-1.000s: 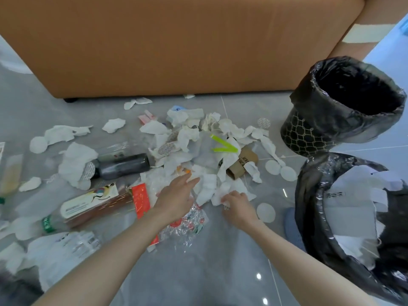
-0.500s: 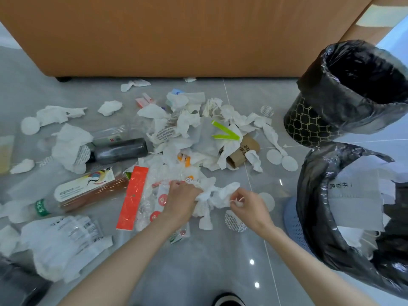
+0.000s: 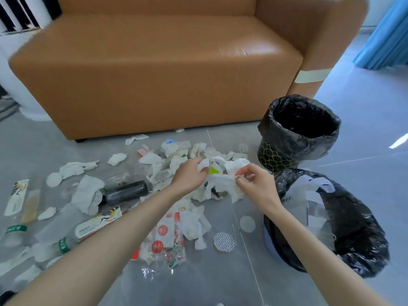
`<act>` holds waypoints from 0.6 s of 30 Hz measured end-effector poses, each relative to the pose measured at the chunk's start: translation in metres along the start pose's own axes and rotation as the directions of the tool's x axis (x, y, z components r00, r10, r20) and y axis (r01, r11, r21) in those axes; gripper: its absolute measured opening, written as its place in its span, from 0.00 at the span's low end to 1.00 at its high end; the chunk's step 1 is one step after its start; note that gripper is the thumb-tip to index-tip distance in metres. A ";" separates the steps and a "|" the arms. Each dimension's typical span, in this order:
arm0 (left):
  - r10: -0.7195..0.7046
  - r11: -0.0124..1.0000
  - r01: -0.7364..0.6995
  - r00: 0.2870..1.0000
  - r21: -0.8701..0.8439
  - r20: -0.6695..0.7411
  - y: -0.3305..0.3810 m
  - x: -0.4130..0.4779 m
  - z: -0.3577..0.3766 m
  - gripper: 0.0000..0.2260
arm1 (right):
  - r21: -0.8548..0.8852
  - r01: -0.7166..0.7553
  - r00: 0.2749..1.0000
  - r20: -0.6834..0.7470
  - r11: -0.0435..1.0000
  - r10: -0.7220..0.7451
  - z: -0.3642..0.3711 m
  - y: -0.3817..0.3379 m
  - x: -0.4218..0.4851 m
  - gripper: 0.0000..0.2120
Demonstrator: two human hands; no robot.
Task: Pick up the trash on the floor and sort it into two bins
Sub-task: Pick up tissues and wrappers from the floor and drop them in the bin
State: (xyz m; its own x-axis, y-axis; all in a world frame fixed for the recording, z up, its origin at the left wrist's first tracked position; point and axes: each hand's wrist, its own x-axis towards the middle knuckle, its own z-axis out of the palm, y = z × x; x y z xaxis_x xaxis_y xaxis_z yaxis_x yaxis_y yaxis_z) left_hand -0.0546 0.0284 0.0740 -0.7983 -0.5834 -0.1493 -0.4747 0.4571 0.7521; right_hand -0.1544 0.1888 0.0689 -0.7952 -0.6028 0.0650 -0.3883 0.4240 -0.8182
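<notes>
Trash pile (image 3: pixel 176 195) on floor (image 3: pixel 220 279) before sofa (image 3: pixel 154 74); bottles (image 3: pixel 123 192) left; two bins right, far bin (image 3: pixel 298 131) behind near bin (image 3: pixel 344 228).

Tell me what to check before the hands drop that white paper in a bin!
1. Left hand grips crumpled white tissue paper: ok.
2. Right hand pinches the same bunch: ok.
3. Bunch is lifted clear of the floor pile: cannot tell.
4. Near black-bagged bin with white paper inside is open and beside the right hand: ok.
5. Far black-lined bin with gold net pattern is open; its contents: cannot tell.
6. Nothing but tissue caught in the bunch: cannot tell; a bright green plastic scrap shows right behind it.
</notes>
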 end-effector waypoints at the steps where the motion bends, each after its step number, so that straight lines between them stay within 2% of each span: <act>1: 0.030 1.000 -0.030 1.000 0.003 0.007 0.018 0.000 -0.004 0.05 | 0.003 0.006 0.999 -0.037 1.000 -0.006 -0.017 -0.006 -0.001 0.04; 7: 0.218 0.963 -0.237 0.965 0.127 0.145 0.117 -0.006 0.005 0.07 | -0.006 -0.032 0.981 -0.189 0.999 0.031 -0.103 -0.007 -0.015 0.05; 10: 0.257 0.944 -0.294 0.940 0.148 0.225 0.156 -0.015 0.035 0.07 | -0.047 -0.098 0.962 -0.261 0.994 0.082 -0.139 0.009 -0.028 0.03; 13: 0.272 0.936 -0.326 0.908 0.130 0.319 0.180 -0.021 0.068 0.06 | -0.159 -0.175 0.947 -0.298 0.972 0.122 -0.163 0.029 -0.043 0.03; 16: 0.260 0.946 -0.316 0.871 0.069 0.418 0.194 -0.028 0.099 0.15 | -0.207 -0.291 0.920 -0.327 0.934 0.214 -0.177 0.053 -0.054 0.04; 18: 0.234 0.961 -0.276 0.835 0.012 0.499 0.199 -0.035 0.114 0.23 | -0.192 -0.367 0.906 -0.294 0.910 0.304 -0.181 0.071 -0.060 0.05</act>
State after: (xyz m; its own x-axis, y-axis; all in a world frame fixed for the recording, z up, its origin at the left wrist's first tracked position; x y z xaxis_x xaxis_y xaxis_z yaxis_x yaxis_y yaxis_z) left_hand -0.1634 0.2158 0.1556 -0.9621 -0.0454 -0.2690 -0.2402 0.6085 0.7563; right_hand -0.2187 0.3772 0.1108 -0.9755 -0.2190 -0.0221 -0.1504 0.7368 -0.6591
